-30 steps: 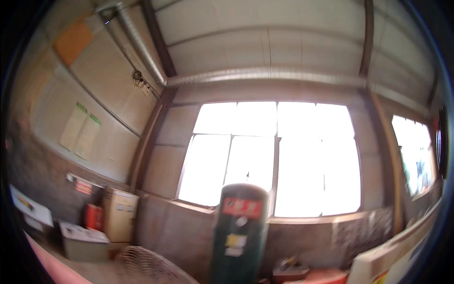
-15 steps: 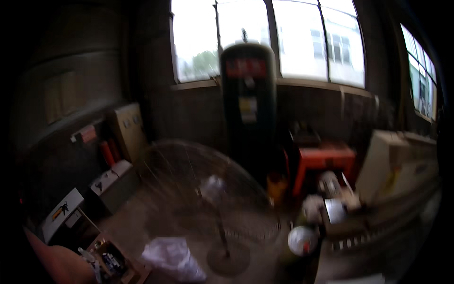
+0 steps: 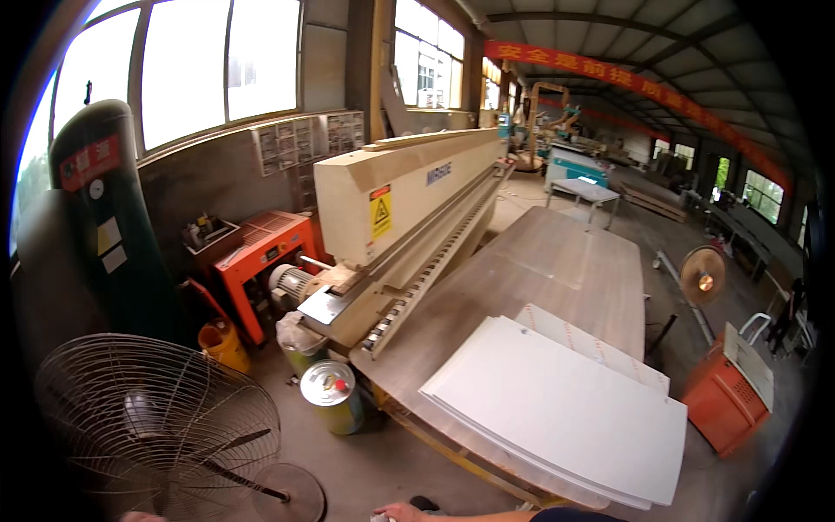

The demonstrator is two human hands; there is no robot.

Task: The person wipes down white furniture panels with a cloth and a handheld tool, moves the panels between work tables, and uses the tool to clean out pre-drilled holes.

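At the bottom edge, my right hand (image 3: 403, 511) shows only in part, its forearm coming in from the right with a dark sleeve. Its fingers look curled round a small pale thing, mostly cut off by the frame. Only a sliver of my left hand (image 3: 142, 517) shows at the lower left, its fingers out of sight. Between and beyond the hands stands a wire-caged floor fan (image 3: 165, 418) on a round base. Ahead of my right hand is a metal drum (image 3: 335, 396) with a red cap. White sheets (image 3: 565, 404) lie stacked on a large table to the right.
The brown table (image 3: 531, 261) runs along a long cream machine (image 3: 417, 191). An orange machine (image 3: 265, 257), a yellow bucket (image 3: 223, 348) and a tall dark green tank (image 3: 113, 209) stand at left. To the right are an orange cart (image 3: 726, 396) and a round fan (image 3: 703, 277).
My view has swung to the right, bringing in the long machine, table and white sheets. The cabinets, box of small items and white bag have left the view.
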